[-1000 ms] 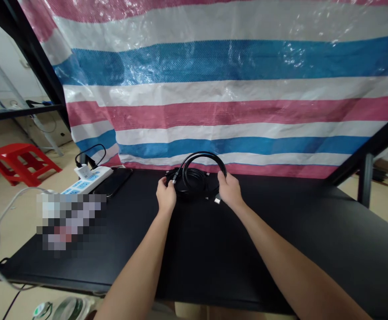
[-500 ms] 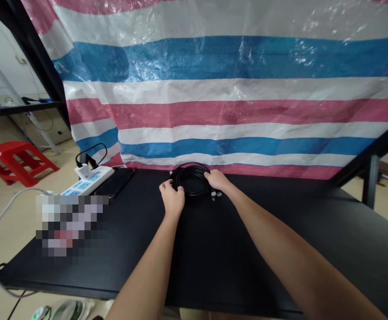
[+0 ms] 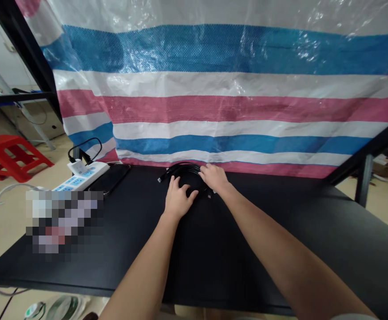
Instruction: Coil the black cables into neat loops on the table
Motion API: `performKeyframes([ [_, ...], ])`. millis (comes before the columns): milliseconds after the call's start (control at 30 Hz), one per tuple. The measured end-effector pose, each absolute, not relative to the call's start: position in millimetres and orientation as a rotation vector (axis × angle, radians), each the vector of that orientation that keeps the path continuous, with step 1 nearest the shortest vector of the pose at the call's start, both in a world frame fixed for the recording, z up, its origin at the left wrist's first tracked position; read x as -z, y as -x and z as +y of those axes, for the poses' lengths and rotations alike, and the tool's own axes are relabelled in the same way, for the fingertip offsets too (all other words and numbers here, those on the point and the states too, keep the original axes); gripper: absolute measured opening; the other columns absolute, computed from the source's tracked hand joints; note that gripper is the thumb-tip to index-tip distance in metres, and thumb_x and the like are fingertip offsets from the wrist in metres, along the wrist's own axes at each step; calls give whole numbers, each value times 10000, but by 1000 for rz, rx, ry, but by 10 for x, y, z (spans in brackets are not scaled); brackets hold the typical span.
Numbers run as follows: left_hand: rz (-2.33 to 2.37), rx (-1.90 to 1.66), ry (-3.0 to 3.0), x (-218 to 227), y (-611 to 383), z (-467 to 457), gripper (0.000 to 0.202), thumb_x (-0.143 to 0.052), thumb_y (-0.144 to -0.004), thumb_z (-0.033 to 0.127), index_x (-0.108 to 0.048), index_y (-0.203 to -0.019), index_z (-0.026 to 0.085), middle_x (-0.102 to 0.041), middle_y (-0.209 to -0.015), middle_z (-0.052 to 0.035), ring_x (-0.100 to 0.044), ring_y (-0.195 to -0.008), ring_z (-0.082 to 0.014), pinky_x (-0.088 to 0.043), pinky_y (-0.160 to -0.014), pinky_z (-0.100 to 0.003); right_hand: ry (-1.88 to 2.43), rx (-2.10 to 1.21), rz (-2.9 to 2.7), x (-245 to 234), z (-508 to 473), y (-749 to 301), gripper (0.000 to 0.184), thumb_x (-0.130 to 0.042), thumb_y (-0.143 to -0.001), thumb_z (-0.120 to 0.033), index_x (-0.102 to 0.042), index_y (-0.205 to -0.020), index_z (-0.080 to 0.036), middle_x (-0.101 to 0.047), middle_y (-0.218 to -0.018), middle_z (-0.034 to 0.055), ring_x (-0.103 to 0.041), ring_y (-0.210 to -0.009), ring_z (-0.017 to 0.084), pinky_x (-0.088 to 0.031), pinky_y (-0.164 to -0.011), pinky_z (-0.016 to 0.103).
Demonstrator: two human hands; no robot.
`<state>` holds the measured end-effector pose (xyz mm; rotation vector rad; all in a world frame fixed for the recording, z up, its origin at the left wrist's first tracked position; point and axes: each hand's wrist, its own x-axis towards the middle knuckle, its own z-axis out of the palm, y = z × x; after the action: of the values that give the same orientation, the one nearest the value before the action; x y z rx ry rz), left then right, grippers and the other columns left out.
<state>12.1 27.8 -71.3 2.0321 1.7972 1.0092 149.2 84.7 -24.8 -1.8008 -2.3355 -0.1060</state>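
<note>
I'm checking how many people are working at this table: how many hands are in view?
2: the left hand, fingers spread, at the near left side of the black cable coil, and the right hand at its right side.

Both the left hand (image 3: 177, 202) and the right hand (image 3: 215, 180) are bare, with slender fingers and slim, uncovered wrists. The left forearm (image 3: 144, 271) and the right forearm (image 3: 274, 249) are just as bare and smooth in outline, each widening steadily from the wrist (the right one looks especially broad by the lower edge of the view). Across that right arm's near end runs a sliver of pale grey cloth (image 3: 354, 317), probably a sleeve hem, though too little shows to be sure.
</note>
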Motion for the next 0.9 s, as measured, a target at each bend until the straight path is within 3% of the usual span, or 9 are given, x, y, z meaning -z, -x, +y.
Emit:
performKeyframes([
  [167, 1979, -920, -1853, 652, -156, 250, 410, -673, -732, 426, -650, -1043, 160, -424, -1426, -171, -330, -1360, -346, -379, -1053, -449, 1653, 1, -2374, 415, 741, -1618, 347, -399, -929, -349, -682, -1041, -183, -637, -1178, 148, -579, -1123, 272, -423, -966, 403],
  [300, 1977, -895, -1861, 624, -161, 224, 431, -676, -721, 432, -633, -1061, 171, -426, -1423, -155, -435, -1294, -321, -417, -1023, -418, 1589, -102, -2369, 578, 617, -1672, 381, -423, -915, -387, -628, -1175, -198, -456, -1420, 141, -378, -1339, 281, -331, -1065, 453],
  [433, 1905, -1007, -1837, 614, -143, 213, 417, -695, -668, 319, -624, -1058, 186, -499, -1351, -130, -533, -1195, -300, -461, -979, -398, 1654, -219, -2360, 622, 488, -1709, 385, -459, -886, -465, -631, -1140, -232, -347, -1495, 131, -278, -1393, 285, -299, -1074, 499],
  [600, 1819, -1346, -1602, 584, -104, 258, 320, -578, -664, 143, -612, -981, 178, -630, -1112, -93, -642, -985, -230, -512, -886, -358, 1691, -182, -2317, 622, 350, -1890, 370, -484, -850, -537, -644, -1012, -244, -364, -1485, 119, -305, -1379, 284, -312, -1057, 514],
  [900, 1945, -1468, -1346, 456, -18, 269, 140, -531, -666, 155, -586, -791, 188, -628, -924, -60, -649, -842, -195, -502, -854, -354, 1760, -74, -2079, 772, 235, -2678, 281, -485, -843, -478, -641, -806, -247, -495, -1397, 82, -441, -1285, 284, -390, -991, 508],
])
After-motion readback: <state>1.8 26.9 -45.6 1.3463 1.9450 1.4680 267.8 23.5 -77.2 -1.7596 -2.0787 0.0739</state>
